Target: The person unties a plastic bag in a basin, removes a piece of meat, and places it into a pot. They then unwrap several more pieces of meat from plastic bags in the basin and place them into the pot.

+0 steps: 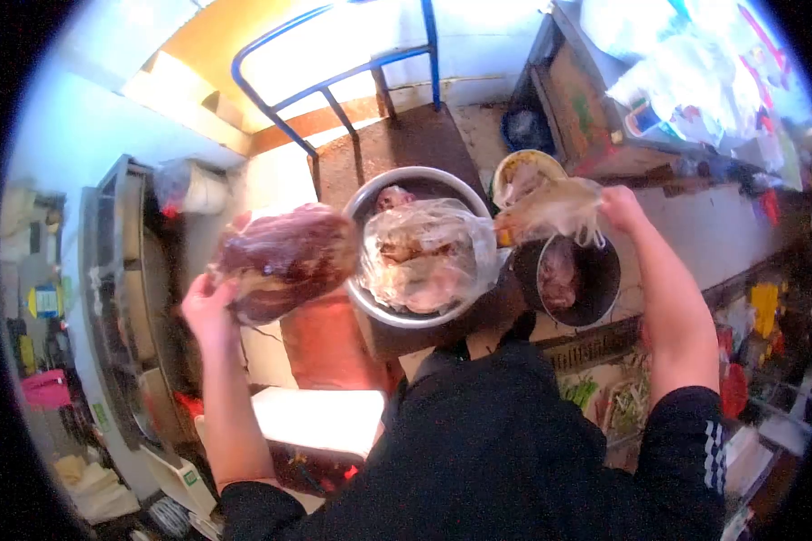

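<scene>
My left hand point(212, 307) grips a large slab of raw meat point(289, 260), dark red with paler bands, held up at the left of a round metal basin point(359, 302). In the basin lies a clear plastic bag point(433, 270) with pale pieces of meat in it, and a redder piece point(394, 197) shows at the far rim. On the other side, my right hand point(621, 209) is closed on a crumpled, see-through plastic bag point(555, 215). That bag hangs over a yellow bucket point(505, 167) and a dark bucket point(595, 302), each holding meat.
The basin rests on a brown flatbed cart point(397, 144) with a blue handle point(334, 77). A cluttered table point(595, 54) stands at the far right, and shelving point(117, 243) lines the left. A white board point(320, 419) lies near my left arm. Green vegetables point(627, 406) sit lower right.
</scene>
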Action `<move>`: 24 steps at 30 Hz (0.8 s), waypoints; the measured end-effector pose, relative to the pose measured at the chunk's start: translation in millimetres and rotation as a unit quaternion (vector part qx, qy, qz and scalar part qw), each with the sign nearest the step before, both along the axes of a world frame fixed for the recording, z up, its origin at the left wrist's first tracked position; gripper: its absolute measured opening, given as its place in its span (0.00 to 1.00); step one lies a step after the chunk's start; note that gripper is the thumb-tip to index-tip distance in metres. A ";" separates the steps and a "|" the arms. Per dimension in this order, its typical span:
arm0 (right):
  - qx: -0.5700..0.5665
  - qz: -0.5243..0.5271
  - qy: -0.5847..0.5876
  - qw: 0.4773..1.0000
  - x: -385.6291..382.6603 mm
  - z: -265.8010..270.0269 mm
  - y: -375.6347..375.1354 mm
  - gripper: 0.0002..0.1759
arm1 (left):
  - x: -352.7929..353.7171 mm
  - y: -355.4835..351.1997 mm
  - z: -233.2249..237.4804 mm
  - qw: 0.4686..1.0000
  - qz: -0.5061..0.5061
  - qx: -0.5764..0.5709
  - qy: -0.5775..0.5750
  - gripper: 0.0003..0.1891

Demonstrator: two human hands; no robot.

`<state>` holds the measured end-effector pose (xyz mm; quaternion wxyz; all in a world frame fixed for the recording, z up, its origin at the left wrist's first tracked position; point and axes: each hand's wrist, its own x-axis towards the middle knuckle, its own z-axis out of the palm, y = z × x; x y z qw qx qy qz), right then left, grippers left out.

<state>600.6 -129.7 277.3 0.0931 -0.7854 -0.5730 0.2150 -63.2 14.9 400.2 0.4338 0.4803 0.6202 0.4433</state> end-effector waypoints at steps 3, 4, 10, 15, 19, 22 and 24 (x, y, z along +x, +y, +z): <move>0.010 0.013 -0.067 0.998 20.4 -25.4 3.9 0.12 | 10.5 0.5 19.5 0.990 -0.023 0.017 0.140 0.14; 0.018 -0.006 -0.065 0.998 20.3 -28.4 6.3 0.12 | 12.8 0.3 20.2 0.978 -0.035 0.025 0.206 0.14; -0.010 -0.108 -0.108 0.988 40.5 -30.3 7.2 0.12 | 9.9 -8.2 6.1 0.943 -0.064 0.008 0.328 0.13; 0.007 -0.260 -0.117 0.958 84.1 -57.5 24.4 0.15 | 45.3 -31.1 6.4 0.959 -0.073 -0.029 0.271 0.13; 0.034 -0.202 0.088 0.975 94.9 -105.1 46.6 0.32 | 91.7 -50.1 3.7 0.961 -0.115 -0.043 0.247 0.15; 0.075 -0.207 0.222 0.950 32.0 -89.6 42.0 0.36 | 141.8 -64.7 1.2 0.957 -0.142 -0.072 0.244 0.14; 0.062 -0.234 0.347 0.906 10.4 -98.3 19.7 0.31 | 180.0 -75.7 -5.6 0.948 -0.196 -0.052 0.247 0.14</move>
